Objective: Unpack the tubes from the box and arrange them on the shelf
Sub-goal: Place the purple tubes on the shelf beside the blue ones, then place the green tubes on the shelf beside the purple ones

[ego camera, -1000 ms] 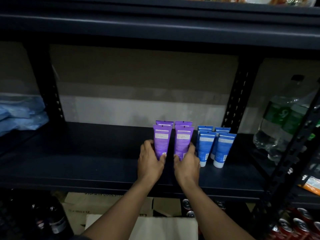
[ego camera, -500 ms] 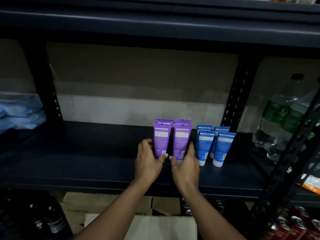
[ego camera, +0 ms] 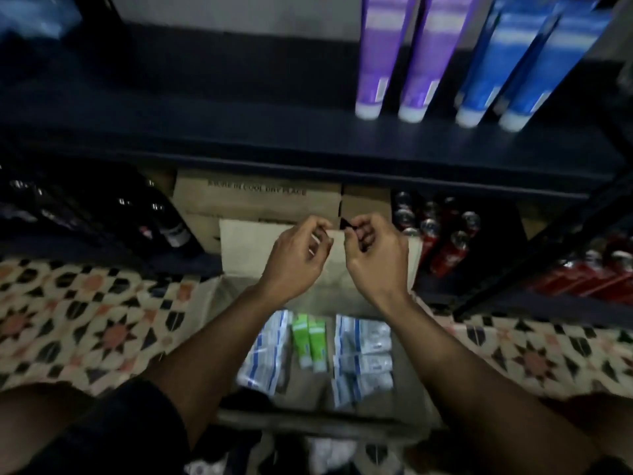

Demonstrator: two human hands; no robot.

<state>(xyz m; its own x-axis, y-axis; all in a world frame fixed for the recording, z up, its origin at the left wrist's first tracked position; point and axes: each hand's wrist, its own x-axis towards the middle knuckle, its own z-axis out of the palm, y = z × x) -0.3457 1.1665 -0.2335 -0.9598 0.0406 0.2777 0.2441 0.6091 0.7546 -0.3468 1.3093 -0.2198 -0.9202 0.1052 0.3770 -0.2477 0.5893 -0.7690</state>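
Down over the open box [ego camera: 250,248] on the floor. Left hand [ego camera: 294,258] loosely curled, empty, well above the contents. Right hand [ego camera: 373,255] just beside it, curled the same way; a dark speck at its fingertips, perhaps pinched, more likely only the gap beside the carton [ego camera: 257,197] behind, too smeared to call.

Trouble ahead, left to right. Diving in fast from up here: easy to scoop the left packs [ego camera: 263,354] in a loose bunch and spill them back. Slim green tubes [ego camera: 310,344] wedged in the middle, easy to squash or to drag a neighbour out with. Right packs [ego camera: 363,358] stacked, liable to slide if snagged. Then on the lift, a real chance of clipping the shelf [ego camera: 205,108] lip, with purple tubes [ego camera: 373,63] and blue tubes [ego camera: 486,63] standing cap-down near the front edge, set to topple at one knock.

Writing: on the carton, "IN COOL DRY PLACE", first word lost. Pack and tube labels all blurred, nothing legible.
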